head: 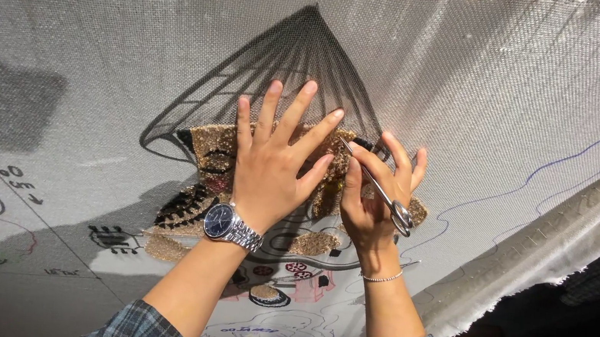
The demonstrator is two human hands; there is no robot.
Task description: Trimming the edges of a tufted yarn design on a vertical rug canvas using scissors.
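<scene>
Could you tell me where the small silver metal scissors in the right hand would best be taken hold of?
Probably by the looped handle end, coming from the lower right. The small silver metal scissors lie slanted across the right hand, thin blades pointing up-left toward the tufted beige patch, where the left hand presses flat, so only the loops are open to grasp.

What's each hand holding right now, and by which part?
The right hand holds small scissors by the handle loops. The left hand holds nothing, pressed flat on the tufted patch.

Left hand (269, 168) flat on tufted patch (213, 151) of stretched cloth (99, 49), right hand (374, 194) with scissors (382, 191) beside it.
</scene>
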